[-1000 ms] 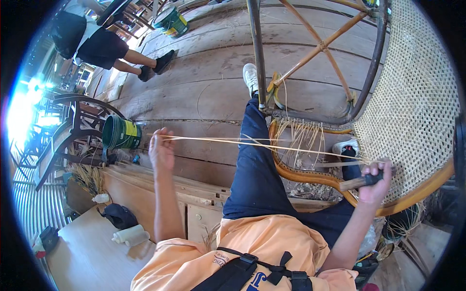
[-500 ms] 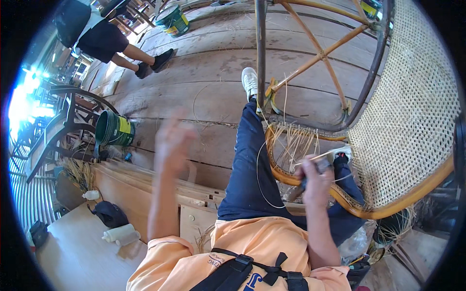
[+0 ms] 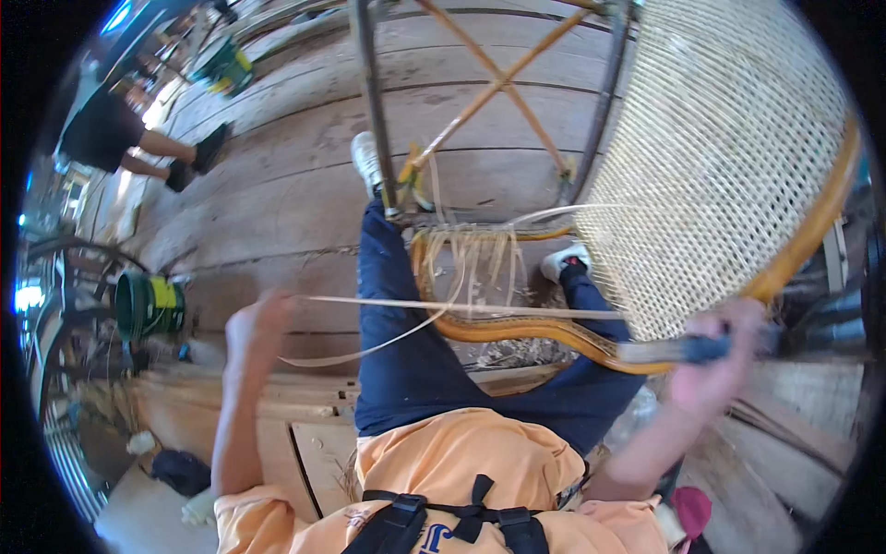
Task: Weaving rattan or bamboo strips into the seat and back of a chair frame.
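My left hand (image 3: 255,328) is closed on the end of a pale cane strip (image 3: 388,303). This strip runs taut to the right, above my thighs, toward the chair frame. A second loose strip (image 3: 369,352) curves below it from near the same hand. In my right hand (image 3: 712,369) is a tool with a dark handle and a flat greyish blade (image 3: 653,352), blurred by motion, over the curved rattan frame (image 3: 572,338). Beside it rises the woven cane panel (image 3: 711,166) of the chair. Several cane ends (image 3: 489,254) hang from the frame between my legs.
Dark chair legs with crossed rattan braces (image 3: 498,85) stand ahead. Green buckets (image 3: 148,305) sit on the plank floor at left, near dark chair frames. Another person's legs (image 3: 157,148) are at far left. A wooden board (image 3: 212,415) and a dark cap (image 3: 180,471) lie at lower left.
The view has swung right. My left hand now draws a strip taut on the left, while my right hand has moved right with the tool, widening the gap between them.
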### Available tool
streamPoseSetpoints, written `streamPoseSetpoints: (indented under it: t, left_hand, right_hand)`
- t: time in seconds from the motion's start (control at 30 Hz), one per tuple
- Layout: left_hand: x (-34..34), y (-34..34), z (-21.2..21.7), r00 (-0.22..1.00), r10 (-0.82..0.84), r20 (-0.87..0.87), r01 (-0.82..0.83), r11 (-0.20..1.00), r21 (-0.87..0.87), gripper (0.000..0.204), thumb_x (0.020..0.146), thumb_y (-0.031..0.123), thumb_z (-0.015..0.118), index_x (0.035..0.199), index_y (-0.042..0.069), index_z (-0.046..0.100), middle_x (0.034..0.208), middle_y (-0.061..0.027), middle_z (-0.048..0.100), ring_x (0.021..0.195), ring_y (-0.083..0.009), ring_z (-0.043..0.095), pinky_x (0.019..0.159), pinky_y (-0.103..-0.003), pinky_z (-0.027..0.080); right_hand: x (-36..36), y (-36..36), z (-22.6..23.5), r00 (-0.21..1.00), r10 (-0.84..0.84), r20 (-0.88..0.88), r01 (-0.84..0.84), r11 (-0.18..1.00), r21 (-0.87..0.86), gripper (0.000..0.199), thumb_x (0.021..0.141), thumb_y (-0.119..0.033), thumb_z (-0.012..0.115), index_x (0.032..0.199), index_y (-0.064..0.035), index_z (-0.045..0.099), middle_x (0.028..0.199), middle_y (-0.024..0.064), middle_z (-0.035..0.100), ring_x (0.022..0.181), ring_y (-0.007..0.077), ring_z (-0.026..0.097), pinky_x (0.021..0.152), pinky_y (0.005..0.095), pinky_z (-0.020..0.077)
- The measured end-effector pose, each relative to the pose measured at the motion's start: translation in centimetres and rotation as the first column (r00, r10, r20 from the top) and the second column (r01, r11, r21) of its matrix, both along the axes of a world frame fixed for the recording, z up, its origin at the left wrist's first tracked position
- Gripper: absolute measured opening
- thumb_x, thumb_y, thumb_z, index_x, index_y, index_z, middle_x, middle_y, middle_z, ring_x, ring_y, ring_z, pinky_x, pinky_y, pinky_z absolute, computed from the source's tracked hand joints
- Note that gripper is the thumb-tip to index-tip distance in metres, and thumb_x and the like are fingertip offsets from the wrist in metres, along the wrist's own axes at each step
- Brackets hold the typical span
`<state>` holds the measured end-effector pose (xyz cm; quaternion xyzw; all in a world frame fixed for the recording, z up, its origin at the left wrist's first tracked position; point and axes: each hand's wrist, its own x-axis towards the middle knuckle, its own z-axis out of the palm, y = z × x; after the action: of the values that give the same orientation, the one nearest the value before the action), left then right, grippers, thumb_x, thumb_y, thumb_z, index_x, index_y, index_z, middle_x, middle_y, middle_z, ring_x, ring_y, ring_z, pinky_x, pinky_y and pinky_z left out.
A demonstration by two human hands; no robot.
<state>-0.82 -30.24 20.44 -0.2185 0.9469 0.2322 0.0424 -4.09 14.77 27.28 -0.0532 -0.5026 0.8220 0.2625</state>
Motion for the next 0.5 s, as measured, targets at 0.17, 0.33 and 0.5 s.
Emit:
streamPoseSetpoints:
  t: [0.17, 0.33, 0.5]
  left_hand:
    - [0.7, -5.6, -3.9, 0.995, -0.064, -0.082, 0.070, 0.995, 0.076, 0.017, 0.087, 0.020, 0.050, 0.091, 0.008, 0.061, 0.072, -0.0179, 0.061, 0.064, -0.0315, 0.060, 0.057, -0.038, 0.047]
    - [1.2, 4.6, -8.1, 0.750, -0.650, 0.124, 0.661, 0.745, -0.095, 0.018, 0.084, 0.021, 0.055, 0.087, 0.004, 0.062, 0.072, -0.0155, 0.062, 0.059, -0.0294, 0.059, 0.051, -0.038, 0.047]
    - [2.9, 23.2, -8.8, 0.298, -0.896, -0.329, 0.952, 0.257, 0.165, 0.012, 0.082, 0.016, 0.054, 0.090, 0.010, 0.059, 0.073, -0.0100, 0.062, 0.061, -0.0260, 0.062, 0.050, -0.037, 0.049]
  right_hand:
    - [8.0, 14.4, 4.4, 0.936, -0.313, -0.163, 0.332, 0.937, 0.107, 0.016, 0.090, -0.021, 0.052, 0.092, -0.0056, 0.050, 0.081, 0.0007, 0.048, 0.069, 0.0109, 0.042, 0.062, 0.0271, 0.0360]
    - [12.5, 31.0, 8.8, 0.418, -0.908, -0.037, 0.808, 0.352, 0.473, 0.029, 0.090, -0.029, 0.053, 0.074, -0.0049, 0.051, 0.065, 0.0039, 0.050, 0.060, 0.0118, 0.049, 0.054, 0.0274, 0.0381]
    - [21.4, 34.8, 2.3, 0.047, -0.942, 0.332, 0.066, 0.335, 0.940, 0.054, 0.082, -0.057, 0.049, 0.058, -0.0088, 0.049, 0.047, 0.0008, 0.044, 0.038, 0.0130, 0.042, 0.038, 0.0275, 0.0321]
